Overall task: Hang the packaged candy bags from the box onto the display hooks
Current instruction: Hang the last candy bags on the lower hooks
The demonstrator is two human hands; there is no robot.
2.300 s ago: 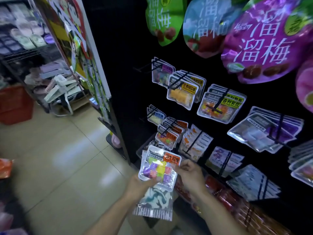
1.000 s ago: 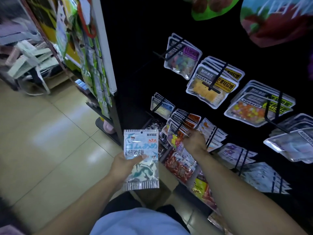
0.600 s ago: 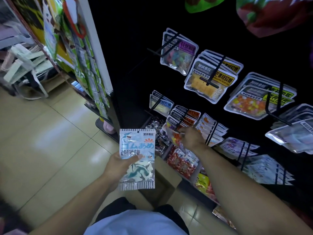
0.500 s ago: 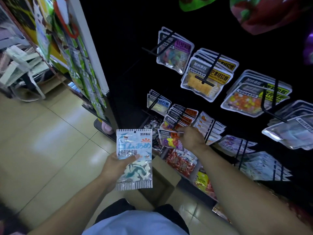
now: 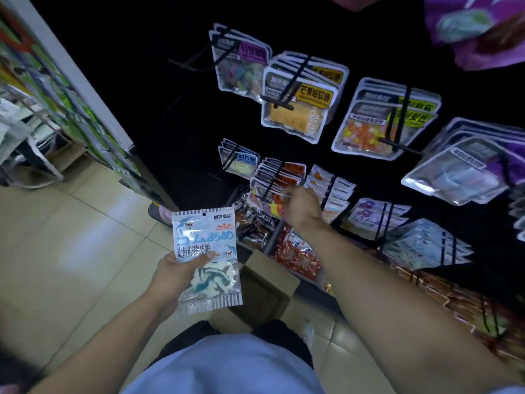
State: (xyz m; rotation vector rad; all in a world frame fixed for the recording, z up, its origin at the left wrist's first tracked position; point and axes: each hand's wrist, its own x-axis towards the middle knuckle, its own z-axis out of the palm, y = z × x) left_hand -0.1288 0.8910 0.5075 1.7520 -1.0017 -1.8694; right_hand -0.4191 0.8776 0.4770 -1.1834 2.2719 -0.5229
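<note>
Pale-blue and white, the shark candy bag (image 5: 206, 257) sits upright in the left hand (image 5: 177, 273), whose thumb lies across the printed front while the fingers curl behind it. Just beyond that bag, on the tiled floor (image 5: 71, 251), stands the open cardboard box (image 5: 264, 288), partly hidden by it. The right hand (image 5: 301, 207) reaches forward to the black display hook (image 5: 271, 180) in the lower row, its fingers curled and pinching the top edge of a multicoloured candy bag (image 5: 274, 207) that hangs at the front of the orange-labelled stack (image 5: 284, 173). Whether the bag's hole is fully over the hook cannot be told. Beside that stack hang white packets (image 5: 332, 191), and above them a mango candy stack (image 5: 298, 109) on its own hook. Red snack packs (image 5: 298, 257) lie in the bin below the right wrist.
</note>
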